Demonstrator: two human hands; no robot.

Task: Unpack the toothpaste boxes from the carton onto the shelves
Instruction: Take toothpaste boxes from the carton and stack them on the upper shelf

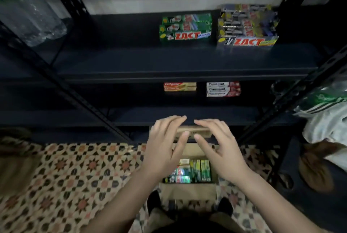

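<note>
A: Item one, the hands. How are they entered?

B: Both are recorded at lower centre of the frame. The left hand [165, 150] and the right hand [219, 150] are held over the carton [187, 191], fingers spread and only lightly bent, nothing gripped by either. A tan strip, probably the carton's far flap [193, 132], is seen between thumbs and fingertips; whether it is touched cannot be told.

A: Item two, the stock to be moved?

B: The remaining toothpaste boxes [189, 172] are logged inside the carton, directly below and slightly nearer the bottom edge of the frame than the fingertips. Green and red-and-white packs are noted (print too blurred to be read). The green ones at the right are packed with their long axes running up the frame; the left packs appear turned across it.

A: Which hand is listed as nearer?

B: Neither clearly; the boxes are flanked evenly by the wrists. A downward reach and a grasp across a pack's narrow sides would be judged necessary.

A: Item three, shelves?

B: On the upper shelf [169, 63], green ZACT boxes [185, 27] and grey ZACT boxes [247, 27] are stacked at upper right. On the lower shelf [169, 114], Colgate boxes [180, 86] and Pepsodent boxes [223, 89] are entered just apart.
</note>
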